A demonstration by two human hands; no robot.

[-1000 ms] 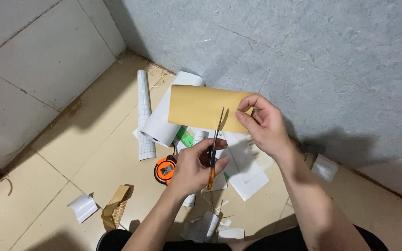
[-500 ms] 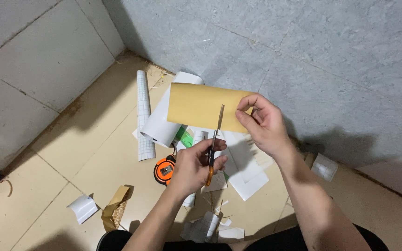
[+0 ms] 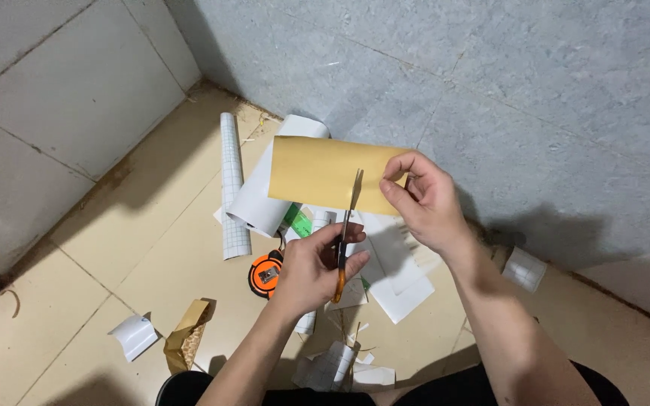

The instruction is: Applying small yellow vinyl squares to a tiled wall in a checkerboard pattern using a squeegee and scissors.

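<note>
My right hand point(image 3: 424, 201) pinches the right end of a gold rectangular sheet point(image 3: 317, 173) and holds it up flat in front of me. My left hand point(image 3: 314, 267) grips orange-handled scissors point(image 3: 342, 248), whose blades point upward and sit in a cut rising from the sheet's lower edge, near its right end. The blades look nearly closed inside the cut. Both hands are above the tiled floor.
On the tan tiled floor point(image 3: 152, 248) below lie a gridded white roll point(image 3: 231, 180), a wider white roll point(image 3: 265, 195), an orange tape measure point(image 3: 266, 274), white paper sheets point(image 3: 404, 282), a crumpled gold scrap point(image 3: 186, 342), small white offcuts point(image 3: 133, 336) and a small roll point(image 3: 524, 268). Grey walls enclose the corner.
The scissors have advanced upward into the gold sheet, lengthening the cut, and my left hand has closed the handles. The sheet stays held in the same place.
</note>
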